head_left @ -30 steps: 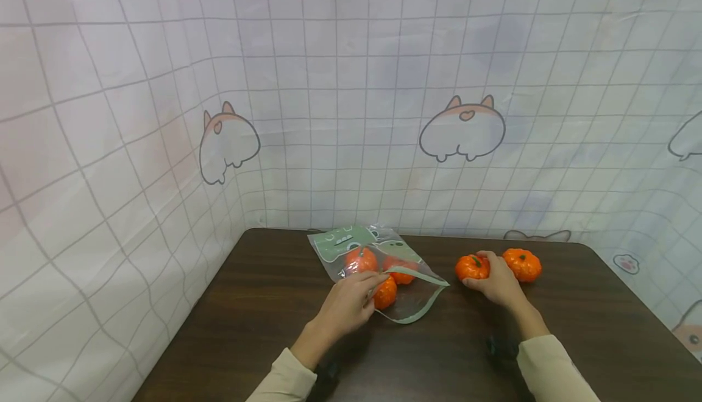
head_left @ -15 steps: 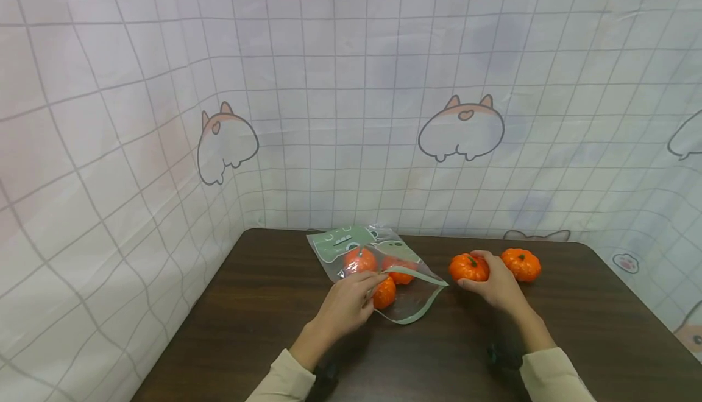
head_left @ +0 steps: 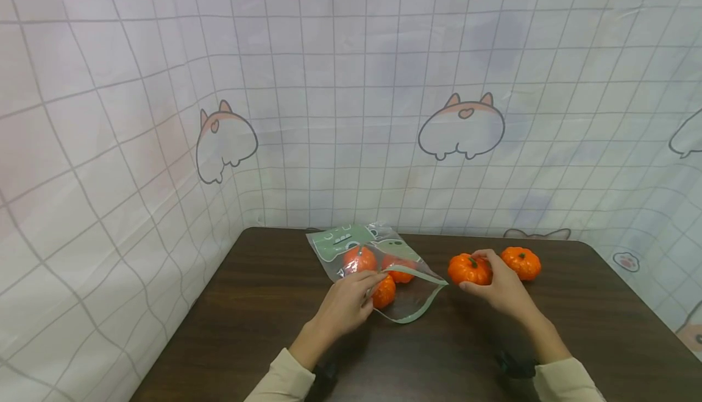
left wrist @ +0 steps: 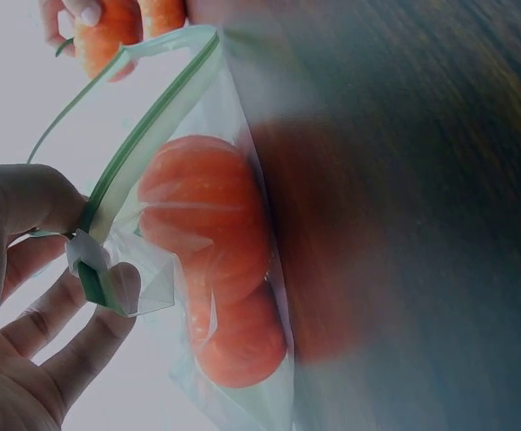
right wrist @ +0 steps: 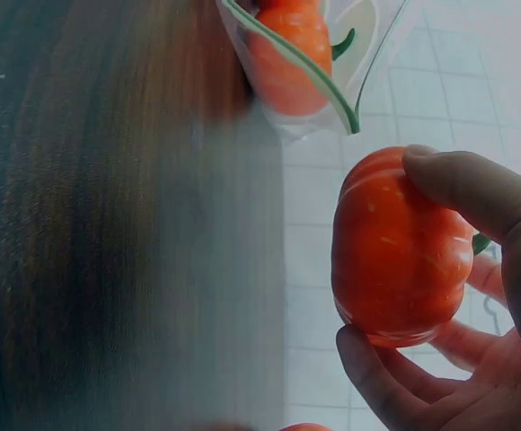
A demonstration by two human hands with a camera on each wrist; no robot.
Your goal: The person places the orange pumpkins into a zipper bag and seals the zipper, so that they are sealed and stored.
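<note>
My left hand pinches the open rim of a clear zip bag with green edging and a green cartoon print. In the left wrist view the thumb and fingers hold the slider end of its zip strip. Three small orange pumpkins lie in the bag, one pumpkin close to the mouth. To the right of the bag, my right hand grips another orange pumpkin with a green stem. The right wrist view shows this pumpkin between thumb and fingers, raised slightly off the table.
One more orange pumpkin sits on the dark wooden table, behind and to the right of my right hand. A white grid-patterned curtain with cartoon corgis hangs along the back and sides of the table.
My right hand has taken the pumpkin and moved it slightly left, toward the bag, away from the other loose pumpkin. The left hand and the bag stay in place.
</note>
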